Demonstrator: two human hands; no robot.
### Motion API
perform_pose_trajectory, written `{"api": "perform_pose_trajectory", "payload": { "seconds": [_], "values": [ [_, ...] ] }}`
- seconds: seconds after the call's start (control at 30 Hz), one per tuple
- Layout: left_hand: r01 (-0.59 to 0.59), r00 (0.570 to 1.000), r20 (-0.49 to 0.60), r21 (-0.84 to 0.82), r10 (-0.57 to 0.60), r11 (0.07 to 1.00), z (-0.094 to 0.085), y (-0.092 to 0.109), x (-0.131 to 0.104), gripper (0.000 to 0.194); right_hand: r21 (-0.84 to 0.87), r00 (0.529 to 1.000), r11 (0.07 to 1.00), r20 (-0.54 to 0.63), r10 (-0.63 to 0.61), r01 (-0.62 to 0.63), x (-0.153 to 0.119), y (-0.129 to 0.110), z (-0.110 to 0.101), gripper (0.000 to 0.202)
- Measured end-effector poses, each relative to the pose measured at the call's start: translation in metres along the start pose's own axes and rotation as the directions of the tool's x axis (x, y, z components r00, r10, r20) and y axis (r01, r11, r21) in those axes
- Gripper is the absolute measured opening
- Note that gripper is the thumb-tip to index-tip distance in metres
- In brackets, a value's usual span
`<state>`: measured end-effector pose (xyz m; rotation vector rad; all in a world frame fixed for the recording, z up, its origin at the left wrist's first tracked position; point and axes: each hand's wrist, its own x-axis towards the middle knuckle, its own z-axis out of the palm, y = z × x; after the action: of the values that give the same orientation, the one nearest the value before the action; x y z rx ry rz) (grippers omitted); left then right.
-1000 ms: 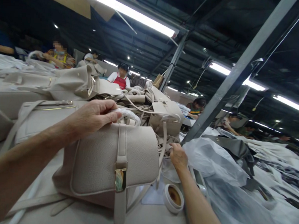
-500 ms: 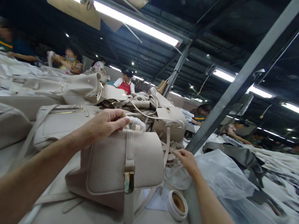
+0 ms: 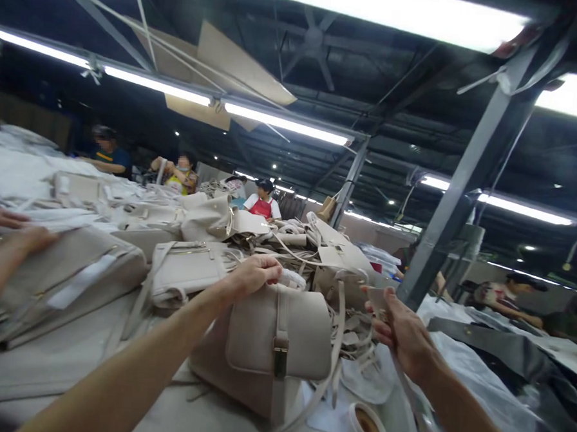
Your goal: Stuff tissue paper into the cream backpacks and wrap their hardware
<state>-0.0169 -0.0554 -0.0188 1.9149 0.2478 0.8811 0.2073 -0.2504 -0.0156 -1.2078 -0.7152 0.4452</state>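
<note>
A beige leather bag [image 3: 282,332] with a front flap and a metal buckle stands upright before me. My left hand [image 3: 256,275] is closed on its top edge near the handle, the fingertips partly hidden. To the right of the bag, my right hand [image 3: 405,335] is raised and closed around a beige strap [image 3: 378,299], part of which hangs below the hand. Loose beige straps [image 3: 360,332] lie heaped between the bag and that hand. A round white tub [image 3: 367,426] with brown contents sits at the bag's lower right.
At left, another person's hands [image 3: 14,227] rest on a large beige bag [image 3: 86,283]. More bags [image 3: 189,272] pile up behind mine. A slanting metal post [image 3: 443,224] rises at right beside clear plastic sheeting [image 3: 483,381]. Several people work farther back.
My right hand has come up from the strap heap and now has a strap in it. The view has shifted, bringing another person's hands in at left. My left hand stays on the bag.
</note>
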Motion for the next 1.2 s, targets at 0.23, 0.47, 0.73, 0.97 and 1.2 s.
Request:
{"api": "perform_pose_trajectory", "payload": {
  "seconds": [0.23,0.47,0.73,0.97,1.2],
  "values": [
    [0.038,0.999,-0.008,-0.072,-0.039,0.997,0.001,0.000,-0.002,0.043,-0.143,0.895,0.958,0.344,0.283,-0.248,-0.071,-0.006,0.074,0.046],
    [0.012,0.998,-0.058,-0.029,-0.014,1.000,0.016,0.002,-0.004,0.034,0.087,0.994,0.991,0.065,0.091,-0.097,-0.057,0.034,0.120,0.041],
    [0.073,0.980,-0.196,0.154,-0.042,0.985,0.025,-0.001,-0.001,0.019,0.295,0.996,0.954,-0.076,-0.041,0.062,-0.032,0.059,0.144,0.041],
    [-0.075,0.973,-0.183,0.324,0.140,0.943,0.027,0.010,0.001,0.015,0.314,0.996,0.947,0.081,0.036,-0.060,-0.049,0.056,0.127,0.052],
    [-0.336,0.792,0.015,0.846,0.610,0.415,0.038,0.016,-0.022,0.020,0.124,0.903,0.947,0.359,0.237,-0.298,-0.079,0.048,0.102,0.043]
  ]
}}
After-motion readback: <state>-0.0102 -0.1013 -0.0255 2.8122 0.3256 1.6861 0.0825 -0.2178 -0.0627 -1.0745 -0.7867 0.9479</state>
